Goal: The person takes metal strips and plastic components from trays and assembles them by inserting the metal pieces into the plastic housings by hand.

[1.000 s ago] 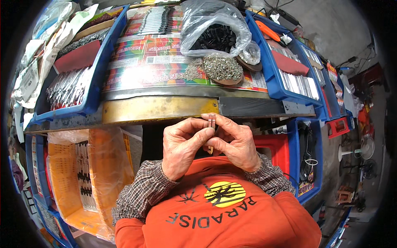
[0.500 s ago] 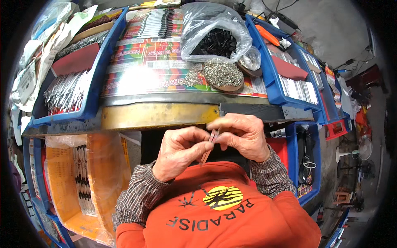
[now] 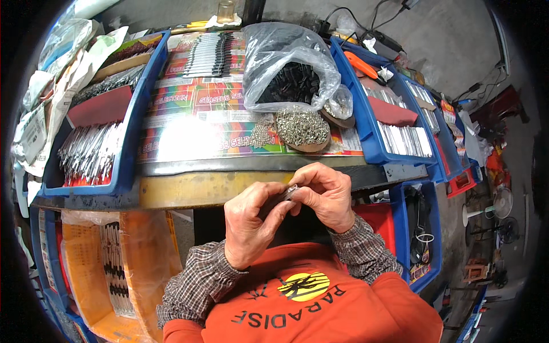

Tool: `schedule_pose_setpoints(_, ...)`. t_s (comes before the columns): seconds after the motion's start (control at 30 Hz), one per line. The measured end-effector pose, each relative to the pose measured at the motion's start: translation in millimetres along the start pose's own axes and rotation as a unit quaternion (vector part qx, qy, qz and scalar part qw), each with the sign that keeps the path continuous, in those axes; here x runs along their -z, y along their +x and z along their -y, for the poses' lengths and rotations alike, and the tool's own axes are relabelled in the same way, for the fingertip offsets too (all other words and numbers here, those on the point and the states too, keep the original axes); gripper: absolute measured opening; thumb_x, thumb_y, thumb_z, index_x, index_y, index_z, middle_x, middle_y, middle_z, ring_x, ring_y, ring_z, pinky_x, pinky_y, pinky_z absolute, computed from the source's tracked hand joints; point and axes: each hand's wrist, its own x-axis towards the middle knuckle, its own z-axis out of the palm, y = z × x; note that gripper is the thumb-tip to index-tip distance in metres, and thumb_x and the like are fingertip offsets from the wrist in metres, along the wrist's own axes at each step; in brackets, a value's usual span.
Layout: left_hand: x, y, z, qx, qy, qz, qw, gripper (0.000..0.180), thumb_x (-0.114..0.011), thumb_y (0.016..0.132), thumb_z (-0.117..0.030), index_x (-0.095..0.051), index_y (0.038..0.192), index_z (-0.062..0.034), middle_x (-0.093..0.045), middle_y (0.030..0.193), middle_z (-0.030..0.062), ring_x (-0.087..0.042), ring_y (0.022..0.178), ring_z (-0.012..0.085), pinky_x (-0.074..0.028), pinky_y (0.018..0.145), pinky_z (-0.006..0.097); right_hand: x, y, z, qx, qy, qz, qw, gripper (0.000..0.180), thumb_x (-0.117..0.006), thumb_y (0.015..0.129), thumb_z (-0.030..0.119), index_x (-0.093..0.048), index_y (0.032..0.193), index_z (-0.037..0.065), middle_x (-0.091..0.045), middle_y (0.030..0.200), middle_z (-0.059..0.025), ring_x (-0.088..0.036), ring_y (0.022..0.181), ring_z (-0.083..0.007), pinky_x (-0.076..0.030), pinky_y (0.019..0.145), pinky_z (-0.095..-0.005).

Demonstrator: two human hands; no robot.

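In front of the table edge, my left hand [image 3: 251,220] and my right hand [image 3: 325,197] meet at their fingertips. Between them is a small slim metal piece [image 3: 290,192], mostly covered by the fingers, so its exact kind does not show. The left thumb and fingers pinch it from one side. My right thumb and forefinger close on its upper end. Beyond the hands, a heap of tiny metal parts [image 3: 303,128] lies on a round brown pad, with a smaller scatter of metal bits [image 3: 262,135] to its left.
A clear plastic bag [image 3: 269,43] of black parts [image 3: 291,83] lies behind the heap. Slim silver-and-black pieces [image 3: 210,54] form a row at the back. Blue trays [image 3: 127,157] of metal strips flank the table. An orange crate [image 3: 140,257] stands at lower left.
Both hands have come lower in the picture relative to the table. The slim piece, which pointed down toward the shirt, is now tilted and more hidden by the fingers.
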Motion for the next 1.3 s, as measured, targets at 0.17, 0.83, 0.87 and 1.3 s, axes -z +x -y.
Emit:
schedule_pose_setpoints(0.17,2.3,6.9,1.8,-0.019,0.062,-0.019,0.998,0.017,-0.071,0.077,-0.002,-0.064,0.092,-0.0024,-0.062,0.076,0.0109,-0.06,0.063,0.0247,-0.047,0.057,0.033,1.2,9.8,-1.9,-0.01,-0.018,0.002,1.0,0.014,-0.066,0.087,0.003,-0.061,0.099,-0.003,-0.063,0.088,-0.0033,-0.063,0.073,-0.0096,-0.056,0.06,-0.0215)
schedule_pose_setpoints(0.83,20.7,11.3,22.6,-0.032,0.137,-0.01,0.99,0.017,-0.07,0.074,0.002,-0.065,0.09,-0.0027,-0.057,0.069,0.0104,-0.056,0.057,0.0241,-0.042,0.051,0.032,88.9,186.4,-27.6,0.214,-0.741,0.018,0.637,0.013,-0.065,0.071,0.007,-0.067,0.084,0.009,-0.056,0.088,-0.0086,-0.055,0.092,-0.0279,-0.052,0.073,-0.0389)
schedule_pose_setpoints(0.87,21.0,10.9,22.9,-0.033,0.136,-0.01,0.99,0.017,-0.07,0.074,0.002,-0.065,0.09,-0.0029,-0.057,0.069,0.0102,-0.055,0.056,0.0238,-0.042,0.05,0.032,89.6,188.1,-30.0,0.213,-0.74,0.02,0.637,0.013,-0.065,0.071,0.007,-0.067,0.084,0.009,-0.056,0.088,-0.0086,-0.055,0.092,-0.0279,-0.052,0.073,-0.0389)
schedule_pose_setpoints(1.3,23.1,10.9,15.4,-0.035,0.132,-0.01,0.991,0.014,-0.069,0.076,0.003,-0.065,0.089,-0.0007,-0.057,0.068,0.0097,-0.053,0.055,0.0206,-0.041,0.052,0.029,53.9,130.4,16.2,0.196,-0.537,0.015,0.821,0.017,-0.064,0.083,0.008,-0.055,0.095,0.001,-0.066,0.083,-0.0164,-0.066,0.075,-0.0332,-0.051,0.065,-0.0388)
